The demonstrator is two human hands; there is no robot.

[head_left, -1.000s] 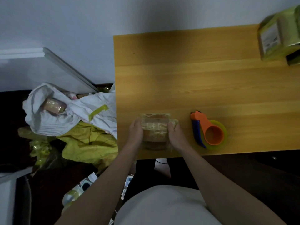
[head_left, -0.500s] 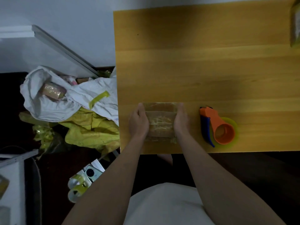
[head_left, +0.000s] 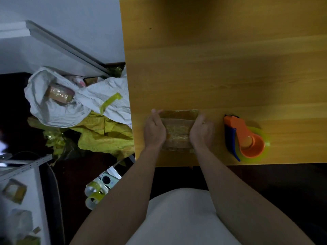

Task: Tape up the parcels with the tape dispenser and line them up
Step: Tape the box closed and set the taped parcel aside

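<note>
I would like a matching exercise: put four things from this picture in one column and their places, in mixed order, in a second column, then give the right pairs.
Things:
1. parcel
2. tape dispenser
3. white bag
4. tape rolls

Places:
A. on the floor, by the left arm
B. on the table, right of the right hand
C. on the floor, left of the table
D. between both hands

Pairs: 1-D, 2-B, 3-C, 4-A

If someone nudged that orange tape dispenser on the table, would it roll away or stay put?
Probably stays put: the tape dispenser lies on its flat side on the table, so its round roll cannot roll. It looks like light plastic, so it would likely slide easily on the smooth wood.
</note>
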